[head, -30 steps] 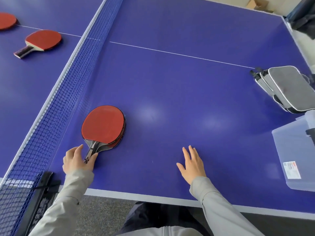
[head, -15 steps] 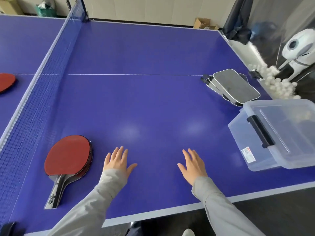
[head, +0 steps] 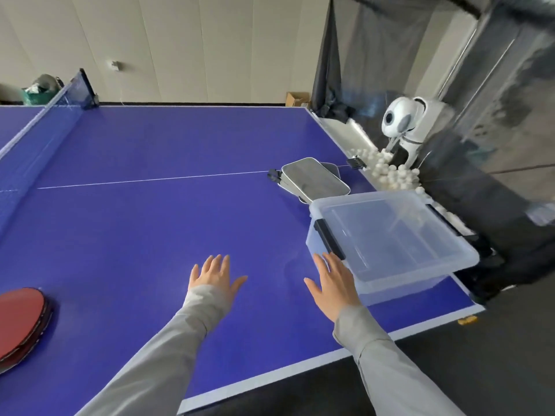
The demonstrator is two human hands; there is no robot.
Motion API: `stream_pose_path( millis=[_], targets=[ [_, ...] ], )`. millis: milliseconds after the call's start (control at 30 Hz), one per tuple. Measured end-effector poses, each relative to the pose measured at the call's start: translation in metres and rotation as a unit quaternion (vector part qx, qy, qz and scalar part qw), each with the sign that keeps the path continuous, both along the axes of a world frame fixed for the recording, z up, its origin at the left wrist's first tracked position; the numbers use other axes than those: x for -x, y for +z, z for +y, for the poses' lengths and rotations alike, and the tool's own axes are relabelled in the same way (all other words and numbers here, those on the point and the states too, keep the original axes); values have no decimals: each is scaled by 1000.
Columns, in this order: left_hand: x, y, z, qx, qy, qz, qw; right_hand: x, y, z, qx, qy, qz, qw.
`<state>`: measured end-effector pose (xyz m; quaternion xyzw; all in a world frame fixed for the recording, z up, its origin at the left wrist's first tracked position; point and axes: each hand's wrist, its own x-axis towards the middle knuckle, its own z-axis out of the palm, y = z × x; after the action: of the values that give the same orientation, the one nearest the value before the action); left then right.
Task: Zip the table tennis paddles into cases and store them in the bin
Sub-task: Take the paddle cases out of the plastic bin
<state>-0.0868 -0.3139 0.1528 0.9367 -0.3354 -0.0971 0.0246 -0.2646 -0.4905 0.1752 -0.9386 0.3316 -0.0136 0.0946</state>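
A stack of red paddles (head: 21, 318) lies at the left edge of the blue table (head: 150, 223), partly cut off by the frame. Grey paddle cases (head: 315, 178) are stacked at the table's right side on the white centre line. A clear plastic bin (head: 390, 238) with a black latch stands just in front of them, hanging over the table's right edge. My left hand (head: 214, 280) hovers flat over the table, fingers spread, holding nothing. My right hand (head: 333, 283) reaches with straight fingers toward the bin's near corner, its fingertips close to the black latch.
The net (head: 42, 133) crosses the table at the left. A white ball-feeding machine (head: 402, 124) and several white balls (head: 387, 169) sit in a dark catch net beyond the table's right edge. The table's near edge runs just below my forearms.
The view has swung right and up. My left hand let go of the paddle handle and came to mid-table. The bin now sits by my right hand.
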Motion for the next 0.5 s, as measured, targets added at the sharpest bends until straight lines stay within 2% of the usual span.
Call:
stream_pose_path(
  millis=[267, 500],
  targets=[
    [57, 34, -93, 67, 21, 15, 997, 91, 26, -100, 37, -39, -22, 998],
    [57, 43, -178, 102, 13, 29, 994, 89, 25, -170, 32, -45, -14, 998]
  ],
)
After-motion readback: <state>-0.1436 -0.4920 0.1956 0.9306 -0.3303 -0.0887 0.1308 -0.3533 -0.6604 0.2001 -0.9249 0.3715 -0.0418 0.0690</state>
